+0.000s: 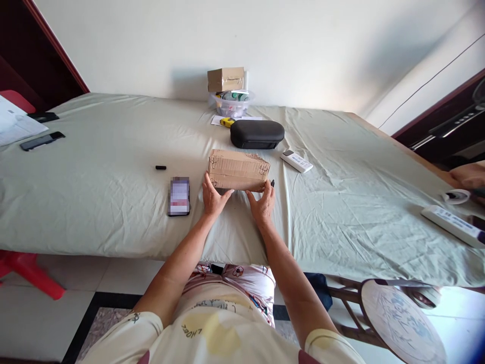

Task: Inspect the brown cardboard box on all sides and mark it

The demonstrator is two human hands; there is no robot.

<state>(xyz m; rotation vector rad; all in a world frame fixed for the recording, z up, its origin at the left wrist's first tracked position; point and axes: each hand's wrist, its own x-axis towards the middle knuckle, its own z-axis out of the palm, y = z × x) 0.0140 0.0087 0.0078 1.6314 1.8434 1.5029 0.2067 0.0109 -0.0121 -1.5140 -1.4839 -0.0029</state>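
A small brown cardboard box (238, 167) rests on the cloth in front of me, with dark hand-drawn marks near its corners and a torn patch along the far edge. My left hand (215, 198) grips its near left corner, thumb along the front. At the near right corner my right hand (262, 202) holds it the same way. A black tip, like that of a marker (272, 183), sticks out beside my right fingers; the rest of it is hidden. Left of the box lies a small black cap (160, 167), and a phone (179, 197) with a lit, blurred screen.
Behind the box sit a black hard case (257, 134), a yellow tool (227, 122) and a plastic tub (232, 107) with another carton (226, 79) on top. A white device (297, 161) lies to the right. Further out are a power strip (452, 225) and a second phone (43, 141).
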